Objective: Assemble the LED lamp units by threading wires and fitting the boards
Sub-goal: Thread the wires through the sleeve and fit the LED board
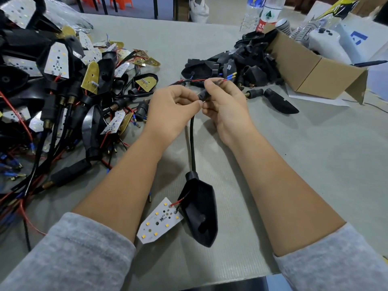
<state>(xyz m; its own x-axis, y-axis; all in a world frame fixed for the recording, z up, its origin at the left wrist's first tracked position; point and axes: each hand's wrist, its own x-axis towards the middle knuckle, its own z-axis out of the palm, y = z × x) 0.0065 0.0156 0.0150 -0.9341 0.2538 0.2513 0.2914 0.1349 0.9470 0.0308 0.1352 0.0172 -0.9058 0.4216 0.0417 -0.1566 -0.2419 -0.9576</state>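
Note:
My left hand [174,106] and my right hand [225,101] meet at the table's middle, both pinching a small black connector piece [204,95] at the top of a black cable [192,143]. Red wire with a small spring and blue-yellow terminals [231,76] sticks out past my right fingers. The cable runs down to a black lamp housing [201,215] lying near me. A white LED board [160,221] lies beside the housing, joined to it by a red and a black wire [178,203].
A large heap of lamp units, boards and wires [63,91] fills the left. Black housings [235,64] are piled at centre back beside an open cardboard box [310,70]. Water bottles [262,13] stand behind. Loose black parts [279,100] lie right of my hands.

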